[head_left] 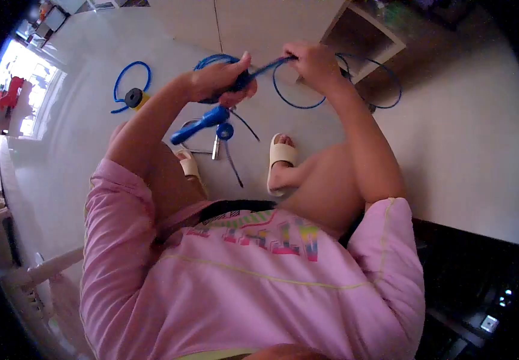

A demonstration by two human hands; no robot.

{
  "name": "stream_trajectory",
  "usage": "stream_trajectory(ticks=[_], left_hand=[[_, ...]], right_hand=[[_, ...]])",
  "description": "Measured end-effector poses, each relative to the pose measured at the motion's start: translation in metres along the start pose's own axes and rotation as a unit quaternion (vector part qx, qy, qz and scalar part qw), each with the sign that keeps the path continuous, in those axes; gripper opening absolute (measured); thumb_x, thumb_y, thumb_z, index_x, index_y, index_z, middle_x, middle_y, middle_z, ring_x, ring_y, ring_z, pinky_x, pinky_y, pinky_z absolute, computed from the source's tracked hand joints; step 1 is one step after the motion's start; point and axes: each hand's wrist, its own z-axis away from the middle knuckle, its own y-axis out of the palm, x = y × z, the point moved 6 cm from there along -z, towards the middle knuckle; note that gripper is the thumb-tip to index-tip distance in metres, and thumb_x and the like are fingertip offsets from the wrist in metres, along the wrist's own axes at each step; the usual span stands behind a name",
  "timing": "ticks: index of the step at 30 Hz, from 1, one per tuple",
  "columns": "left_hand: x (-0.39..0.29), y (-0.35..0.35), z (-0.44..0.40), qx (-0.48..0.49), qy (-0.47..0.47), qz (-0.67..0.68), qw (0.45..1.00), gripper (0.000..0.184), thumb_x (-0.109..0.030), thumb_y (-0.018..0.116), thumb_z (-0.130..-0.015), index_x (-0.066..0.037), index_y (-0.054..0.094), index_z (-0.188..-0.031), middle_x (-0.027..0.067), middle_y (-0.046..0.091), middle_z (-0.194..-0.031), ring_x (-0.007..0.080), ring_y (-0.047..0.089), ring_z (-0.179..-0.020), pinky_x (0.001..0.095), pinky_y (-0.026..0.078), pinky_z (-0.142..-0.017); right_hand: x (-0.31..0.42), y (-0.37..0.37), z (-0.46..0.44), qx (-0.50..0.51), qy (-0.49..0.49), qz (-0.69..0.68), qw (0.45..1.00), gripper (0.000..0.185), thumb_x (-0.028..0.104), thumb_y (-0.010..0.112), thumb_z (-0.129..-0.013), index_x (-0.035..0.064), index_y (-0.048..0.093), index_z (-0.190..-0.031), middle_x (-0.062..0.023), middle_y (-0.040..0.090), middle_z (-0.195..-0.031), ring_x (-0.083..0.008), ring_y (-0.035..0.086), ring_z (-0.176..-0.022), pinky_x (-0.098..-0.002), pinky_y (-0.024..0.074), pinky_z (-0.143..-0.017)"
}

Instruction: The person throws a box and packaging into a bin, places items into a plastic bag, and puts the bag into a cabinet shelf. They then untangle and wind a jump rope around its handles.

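Observation:
My left hand [223,80] is closed around a bundled coil of blue cord [214,60], palm and thumb toward the right. From the coil a stretch of cord runs up to my right hand [318,66], whose fingers are closed on it. Loose loops of the cord hang on both sides of my right hand. Below my left hand are a blue handle [201,125], tilted, and a round blue end piece [225,131]. Thin dark cord ends trail beneath them. Whether these pieces hang from the coil or lie on the floor is hard to tell.
A yellow and black cylinder [136,98] lies on the floor at left, beside a loop of blue cord [132,65]. A bent metal piece [215,147] lies between my feet in cream slippers [282,151]. Open-fronted furniture [385,53] stands at upper right.

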Motion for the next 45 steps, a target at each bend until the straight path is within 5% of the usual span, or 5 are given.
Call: stream_trajectory(ticks=[13,21,28,38,45], left_hand=[[-0.117,0.023,0.086,0.407,0.421,0.415,0.696,0.033,-0.034,0.041,-0.088,-0.012,0.046,-0.065,-0.0029,0.042,-0.049,0.0058,0.040,-0.040,0.0207,0.033,-0.042],[-0.078,-0.118,0.096,-0.440,0.549,0.256,0.663,0.043,-0.043,0.034,-0.089,-0.008,0.041,-0.066,0.0006,0.037,-0.051,0.0141,0.036,-0.048,0.0261,0.035,-0.055],[-0.057,-0.103,0.064,-0.539,0.258,-0.238,0.766,0.048,-0.042,0.035,-0.088,-0.006,0.047,-0.059,0.0031,0.047,-0.053,0.0118,0.041,-0.048,0.0267,0.035,-0.050],[-0.008,0.036,0.022,0.095,0.043,-0.144,0.984,0.051,-0.050,0.040,-0.084,-0.004,0.056,-0.069,0.0005,0.049,-0.050,0.0065,0.037,-0.042,0.0221,0.031,-0.043],[-0.093,0.069,0.053,0.421,0.304,0.364,0.773,0.036,-0.039,0.042,-0.087,-0.013,0.048,-0.063,-0.0030,0.040,-0.039,0.0063,0.033,-0.027,0.0235,0.022,-0.029]], right_hand=[[-0.004,0.093,0.006,0.099,0.103,-0.100,0.985,0.031,0.037,0.057,-0.075,0.0099,0.053,-0.090,-0.0127,0.060,-0.076,-0.0299,0.057,-0.070,-0.0388,0.0427,-0.060],[0.149,0.140,0.087,0.434,-0.079,-0.199,0.875,0.035,0.038,0.046,-0.082,0.0122,0.045,-0.106,-0.0175,0.059,-0.082,-0.0352,0.057,-0.077,-0.0462,0.0432,-0.066],[0.063,0.032,0.010,0.189,0.060,-0.323,0.926,0.027,0.032,0.060,-0.076,0.0065,0.059,-0.085,-0.0055,0.058,-0.071,-0.0118,0.052,-0.066,-0.0275,0.0412,-0.060],[-0.004,-0.014,-0.007,-0.009,0.029,-0.126,0.992,0.016,0.021,0.061,-0.076,0.0058,0.059,-0.082,-0.0080,0.059,-0.071,-0.0170,0.053,-0.062,-0.0253,0.0417,-0.059],[-0.001,0.051,-0.009,-0.108,0.064,-0.198,0.972,0.024,0.031,0.050,-0.080,0.0115,0.058,-0.090,-0.0106,0.061,-0.084,-0.0300,0.058,-0.079,-0.0388,0.0454,-0.067]])
